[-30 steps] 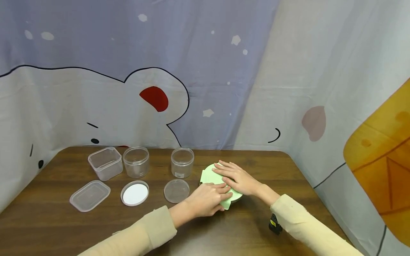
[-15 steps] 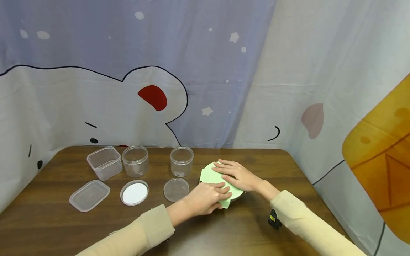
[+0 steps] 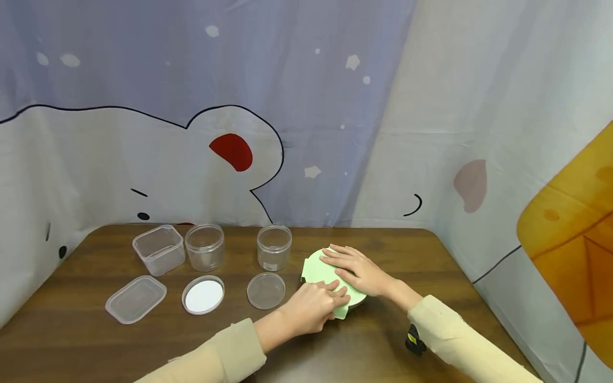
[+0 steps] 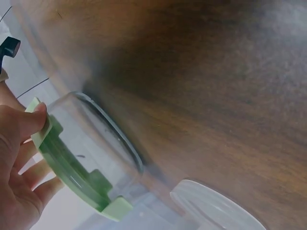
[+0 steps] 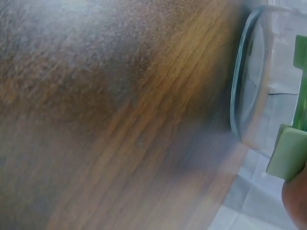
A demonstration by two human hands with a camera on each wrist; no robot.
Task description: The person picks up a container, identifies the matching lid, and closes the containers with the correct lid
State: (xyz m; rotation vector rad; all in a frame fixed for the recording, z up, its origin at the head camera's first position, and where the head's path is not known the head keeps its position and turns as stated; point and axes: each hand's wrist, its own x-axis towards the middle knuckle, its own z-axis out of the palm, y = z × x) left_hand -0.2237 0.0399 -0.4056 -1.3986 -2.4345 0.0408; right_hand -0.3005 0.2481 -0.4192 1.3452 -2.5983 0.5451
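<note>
A round glass food container (image 4: 103, 136) with a pale green snap-on lid (image 3: 316, 271) stands right of the table's middle. My left hand (image 3: 308, 307) holds the near left edge of the lid: the thumb is on a side flap (image 4: 117, 208) end in the left wrist view, the fingers over the top. My right hand (image 3: 361, 272) rests palm down on the lid's far right part, fingers spread and fairly straight. In the right wrist view a fingertip shows beside another green flap (image 5: 289, 151), which hangs angled out from the glass wall.
Left of the hands stand a rectangular clear tub (image 3: 160, 252) and two round clear jars (image 3: 205, 250), (image 3: 274, 250). Before them lie a rectangular lid (image 3: 136, 299), a white-centred round lid (image 3: 203, 296) and a clear round lid (image 3: 266, 291). A black-and-yellow object (image 3: 414, 340) lies by the right sleeve.
Both hands stay on the green lid in nearly the same pose. The whole head view shifts slightly down in the picture; the other containers and lids stay in place.
</note>
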